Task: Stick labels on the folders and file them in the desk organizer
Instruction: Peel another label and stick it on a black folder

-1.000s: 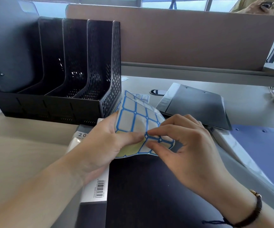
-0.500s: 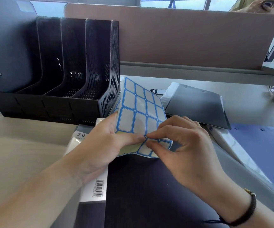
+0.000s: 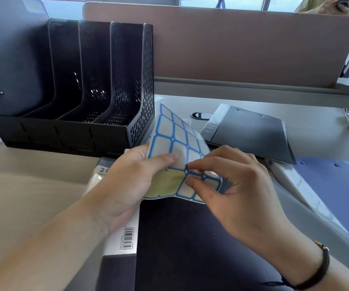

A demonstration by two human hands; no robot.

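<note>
In front of the desk organizer [image 3: 81, 85], the left hand [image 3: 131, 181] grips the label sheet [image 3: 177, 152]; the right hand's [image 3: 238, 185] fingers [image 3: 203, 164] pinch one label.

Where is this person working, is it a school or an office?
It looks most like an office desk. A partition screen stands along the back of the desk, a black desk organizer with upright slots sits on it, and folders lie about while both hands peel a label sheet.

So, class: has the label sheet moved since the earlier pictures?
Yes. The label sheet's free top edge has risen against the desk organizer's side wall, curling more upright.
</note>
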